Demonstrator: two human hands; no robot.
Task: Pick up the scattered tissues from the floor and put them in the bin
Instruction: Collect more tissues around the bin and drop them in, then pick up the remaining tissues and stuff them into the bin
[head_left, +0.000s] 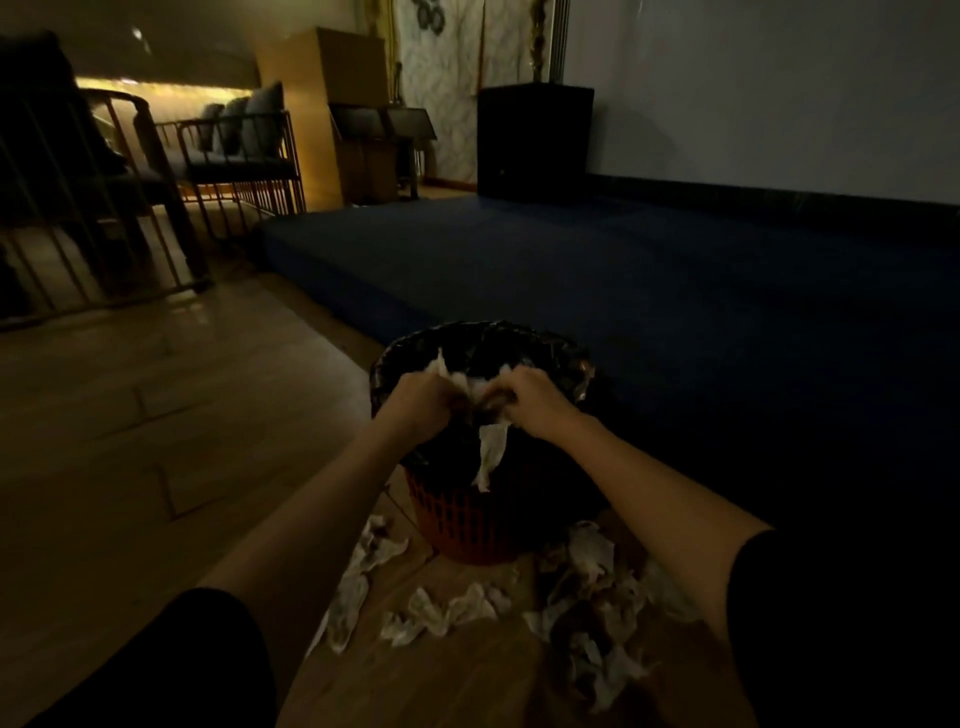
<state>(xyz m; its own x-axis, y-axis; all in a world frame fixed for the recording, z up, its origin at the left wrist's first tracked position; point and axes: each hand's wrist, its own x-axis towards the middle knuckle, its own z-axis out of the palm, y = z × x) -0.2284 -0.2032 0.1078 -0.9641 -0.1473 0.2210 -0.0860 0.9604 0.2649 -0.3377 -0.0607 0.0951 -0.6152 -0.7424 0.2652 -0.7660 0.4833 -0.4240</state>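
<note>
From the head camera, looking down in a dim room, we see both bare forearms reaching forward over a bin (467, 525), a red mesh basket lined with a black plastic bag (483, 343) whose glossy edge folds over the rim. Our left hand (423, 397) and right hand (535, 397) meet just above the near side of the bin's mouth, each grip clenched on the same wad of white tissue (475, 387) bunched between them. One strip of that tissue (491, 454) hangs down from between the hands, over the front of the black liner, outside the bin. More tissues remain on the wooden floor (156, 441) in front of the bin: a crumpled trail on the left (363, 577), a few pieces in the middle (441, 613), and a larger heap on the right (597, 608), some of it stained dark. Black sleeves (197, 660) cover our upper arms at the bottom corners. Behind the bin lies a dark blue mat (571, 260) along a pale wall. To the far left stand metal-framed chairs (234, 150) with cushions, lit by a warm strip of light, and a black box (535, 140) stands at the back against the wall.
</note>
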